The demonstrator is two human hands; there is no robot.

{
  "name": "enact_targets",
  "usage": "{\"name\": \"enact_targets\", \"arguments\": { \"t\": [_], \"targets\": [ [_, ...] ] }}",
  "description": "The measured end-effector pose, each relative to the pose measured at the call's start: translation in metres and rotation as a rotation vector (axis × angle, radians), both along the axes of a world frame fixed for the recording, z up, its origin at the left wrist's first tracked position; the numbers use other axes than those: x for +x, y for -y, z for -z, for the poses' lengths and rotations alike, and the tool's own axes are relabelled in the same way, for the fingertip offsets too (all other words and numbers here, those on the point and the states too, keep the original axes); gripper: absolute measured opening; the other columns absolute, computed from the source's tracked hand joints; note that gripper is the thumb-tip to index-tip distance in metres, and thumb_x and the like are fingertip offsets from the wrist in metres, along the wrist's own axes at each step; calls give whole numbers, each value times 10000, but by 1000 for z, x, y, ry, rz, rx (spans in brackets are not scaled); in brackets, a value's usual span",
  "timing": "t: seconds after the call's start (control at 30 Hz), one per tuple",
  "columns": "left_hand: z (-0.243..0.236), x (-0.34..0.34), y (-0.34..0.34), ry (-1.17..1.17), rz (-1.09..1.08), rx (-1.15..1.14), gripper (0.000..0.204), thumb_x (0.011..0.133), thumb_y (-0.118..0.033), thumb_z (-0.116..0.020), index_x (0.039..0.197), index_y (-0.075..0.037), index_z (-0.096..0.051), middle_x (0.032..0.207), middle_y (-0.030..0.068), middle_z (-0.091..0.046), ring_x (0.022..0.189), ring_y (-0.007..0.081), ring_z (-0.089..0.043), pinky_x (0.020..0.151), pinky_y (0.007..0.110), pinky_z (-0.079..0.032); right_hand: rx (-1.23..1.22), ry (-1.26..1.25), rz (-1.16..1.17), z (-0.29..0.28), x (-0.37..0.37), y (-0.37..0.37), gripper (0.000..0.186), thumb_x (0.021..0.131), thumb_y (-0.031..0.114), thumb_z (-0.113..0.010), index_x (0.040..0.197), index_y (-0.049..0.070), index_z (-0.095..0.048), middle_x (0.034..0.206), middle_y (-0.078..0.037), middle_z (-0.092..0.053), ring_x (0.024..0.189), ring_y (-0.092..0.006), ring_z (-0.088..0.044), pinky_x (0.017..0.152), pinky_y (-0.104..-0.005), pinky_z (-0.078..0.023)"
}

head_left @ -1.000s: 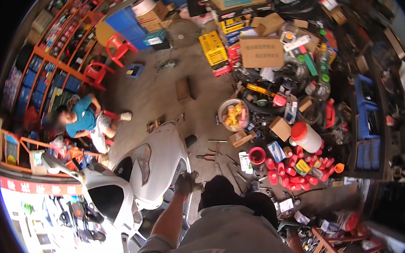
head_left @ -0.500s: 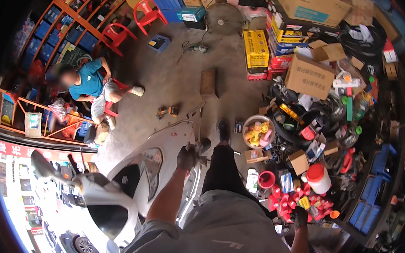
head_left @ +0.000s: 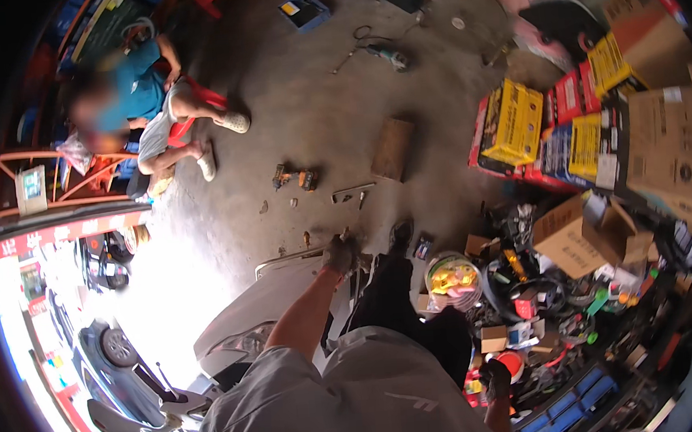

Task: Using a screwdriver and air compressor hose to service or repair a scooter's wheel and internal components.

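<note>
My left hand (head_left: 338, 255), in a dark glove, is at the end of the pale scooter (head_left: 244, 313), beside its metal rail. Its fingers are curled around something too small and dark to make out. My right hand (head_left: 497, 379), also gloved, hangs low at my right side, next to the red-lidded container (head_left: 510, 364). Blur and the dark glove hide whether it holds anything. My shoe (head_left: 401, 234) stands on the floor just right of the left hand.
Ahead on the floor lie a cordless drill (head_left: 294, 178), a wrench (head_left: 354, 189), a brown block (head_left: 393, 149) and a corded power tool (head_left: 389, 57). A person (head_left: 137, 94) sits at left. Cartons (head_left: 509, 122) and a basin of yellow things (head_left: 452, 277) crowd the right.
My view has turned and shifted, so the scooter shows lower and the floor ahead is larger. My left hand stays at the scooter's end; my right hand remains low at the right.
</note>
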State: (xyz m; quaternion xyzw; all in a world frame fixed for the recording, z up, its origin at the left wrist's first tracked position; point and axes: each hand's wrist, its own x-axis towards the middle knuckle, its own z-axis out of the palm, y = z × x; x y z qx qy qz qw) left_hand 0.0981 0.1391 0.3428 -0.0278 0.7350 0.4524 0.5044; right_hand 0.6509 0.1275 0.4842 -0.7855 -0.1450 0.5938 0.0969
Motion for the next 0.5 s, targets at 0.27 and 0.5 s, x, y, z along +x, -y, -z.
{"name": "enact_targets", "arguments": {
  "t": [0.27, 0.5],
  "targets": [
    [-14, -48, 14, -99, -117, 100, 306, 979, -306, -505, 1120, -36, -478, 808, 109, -590, 586, 226, -635, 459, 355, -499, -138, 58, -302, -5, -57, -161, 169, 897, 226, -551, 980, 125, -657, 774, -27, -655, 612, -177, -616, 512, -348, -475],
    [-80, -19, 43, 165, -995, 365, 100, 960, -180, -546, 1006, -94, -523, 1017, 95, -629, 830, 235, -626, 714, 357, -541, -152, -4, -745, 70, -161, -389, 99, 885, 206, -551, 865, 132, -614, 689, -30, -600, 530, -171, -555, 457, -331, -427]
  ]
}}
